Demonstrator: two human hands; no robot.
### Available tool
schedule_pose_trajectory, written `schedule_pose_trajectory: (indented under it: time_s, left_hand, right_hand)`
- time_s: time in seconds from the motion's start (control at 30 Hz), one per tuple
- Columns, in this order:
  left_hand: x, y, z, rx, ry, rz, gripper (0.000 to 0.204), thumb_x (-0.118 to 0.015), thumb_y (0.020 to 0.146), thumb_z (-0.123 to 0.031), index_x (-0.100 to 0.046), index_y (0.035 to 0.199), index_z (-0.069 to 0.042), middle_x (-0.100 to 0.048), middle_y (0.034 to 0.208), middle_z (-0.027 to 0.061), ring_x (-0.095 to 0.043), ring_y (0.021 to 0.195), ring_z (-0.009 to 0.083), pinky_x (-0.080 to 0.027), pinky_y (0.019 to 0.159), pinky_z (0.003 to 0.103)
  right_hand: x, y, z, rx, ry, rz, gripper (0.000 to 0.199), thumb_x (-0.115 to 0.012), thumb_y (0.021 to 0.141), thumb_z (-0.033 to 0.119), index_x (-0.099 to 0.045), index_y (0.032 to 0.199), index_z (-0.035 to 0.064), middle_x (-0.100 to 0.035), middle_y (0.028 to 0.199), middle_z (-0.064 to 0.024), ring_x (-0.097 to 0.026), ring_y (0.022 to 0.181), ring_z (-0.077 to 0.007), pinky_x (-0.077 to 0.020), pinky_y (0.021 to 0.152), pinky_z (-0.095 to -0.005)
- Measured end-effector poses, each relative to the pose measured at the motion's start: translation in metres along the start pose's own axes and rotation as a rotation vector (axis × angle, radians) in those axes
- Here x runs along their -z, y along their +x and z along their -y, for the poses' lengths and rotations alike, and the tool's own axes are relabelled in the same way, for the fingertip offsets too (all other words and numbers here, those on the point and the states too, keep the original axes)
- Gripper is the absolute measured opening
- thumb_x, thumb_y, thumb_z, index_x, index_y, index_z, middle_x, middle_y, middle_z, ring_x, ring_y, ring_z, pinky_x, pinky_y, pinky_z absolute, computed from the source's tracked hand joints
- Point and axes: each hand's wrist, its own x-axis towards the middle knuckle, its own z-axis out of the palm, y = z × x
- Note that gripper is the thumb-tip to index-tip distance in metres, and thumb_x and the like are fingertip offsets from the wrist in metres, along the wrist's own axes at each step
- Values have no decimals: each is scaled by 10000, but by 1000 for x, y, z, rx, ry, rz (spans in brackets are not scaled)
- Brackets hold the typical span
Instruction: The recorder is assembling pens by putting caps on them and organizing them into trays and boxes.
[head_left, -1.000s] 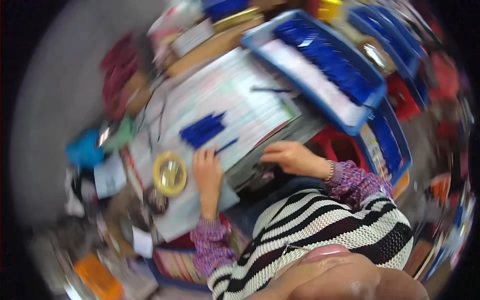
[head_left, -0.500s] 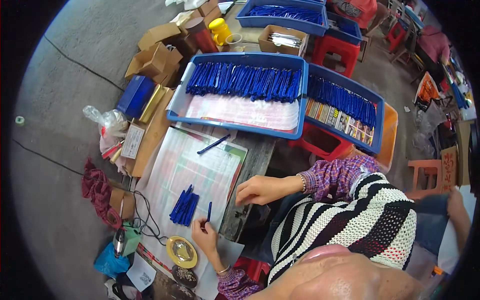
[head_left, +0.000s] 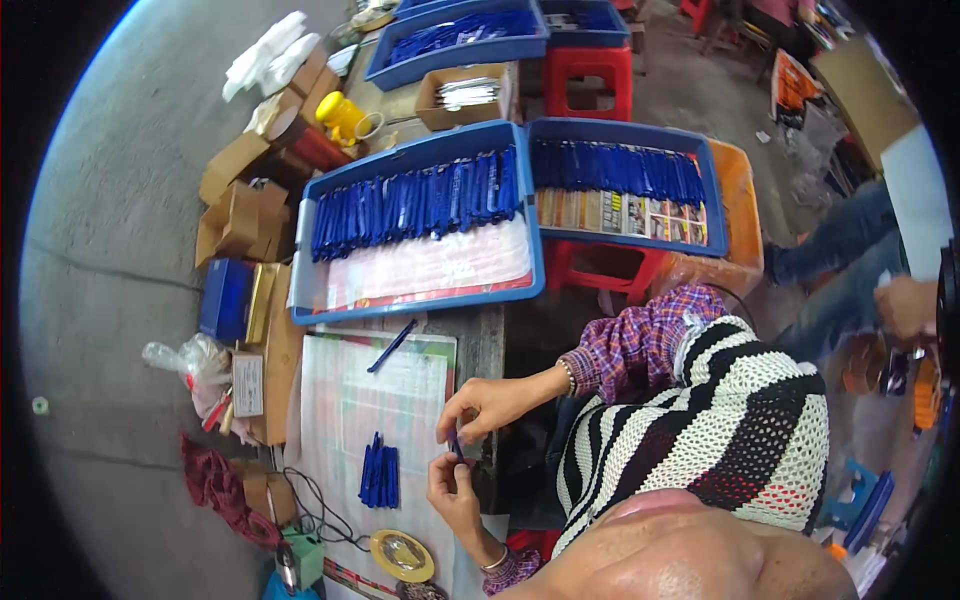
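Observation:
A slim blue pen (head_left: 457,450) stands between my two hands at the table's near edge. My left hand (head_left: 455,493) is closed in a pinch on its lower part. From above, my right hand (head_left: 492,408) reaches over, thumb and fingers closed about the pen's upper end, which they partly hide. To the left of the hands, a small bundle of blue pens (head_left: 379,475) lies side by side on the pale printed sheet (head_left: 345,390). A single blue pen (head_left: 392,346) rests slantwise farther up that sheet.
Beyond the sheet, a blue tray (head_left: 430,304) holds a row of pens; a second blue tray (head_left: 640,243) sits to its right. A yellow round dish (head_left: 402,556) and a black cable (head_left: 325,515) lie left of my left hand. Cardboard boxes (head_left: 240,220) line the far left.
My right hand has come over to the pen in my left hand and closed on its upper end. The whole view has also shifted and turned.

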Motion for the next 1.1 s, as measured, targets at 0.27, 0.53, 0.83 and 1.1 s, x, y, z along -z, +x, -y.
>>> schedule_pose_trajectory:
  time_s: [0.27, 0.53, 0.83, 1.1]
  left_hand:
    - [-21, 3, -8, 13, -70, 86, 102, -527, 845, 12, -555, 943, 10, -574, 819, 37, -541, 715, 105, -445, 668, 221]
    - [-14, 5, -16, 208, 58, 2, 122, -566, 858, -36, -612, 958, 16, -618, 877, 40, -579, 790, 108, -461, 706, 230]
    - [25, -48, -12, 26, 388, -292, 135, -602, 794, -75, -644, 908, -16, -648, 779, 59, -553, 633, 94, -436, 584, 229]
    - [114, -79, 28, 46, 813, -741, 151, -613, 765, -92, -666, 892, -31, -662, 800, 84, -584, 630, 159, -450, 589, 259]
  right_hand:
    - [11, -9, -5, -24, 187, 89, 160, -651, 759, 103, -674, 875, -5, -656, 735, -32, -593, 645, -85, -487, 567, -232]
    - [18, -9, -3, -448, 471, -41, 226, -605, 848, 164, -637, 968, -25, -611, 771, -14, -532, 623, -93, -429, 576, -228]
    - [-1, -17, 3, -514, 189, 148, 210, -532, 903, 181, -616, 950, -5, -517, 691, 29, -445, 598, -44, -311, 538, -178]
    - [7, -16, -7, -459, 160, 202, 168, -532, 885, 96, -616, 970, -23, -489, 795, 14, -451, 642, -63, -335, 584, -197]
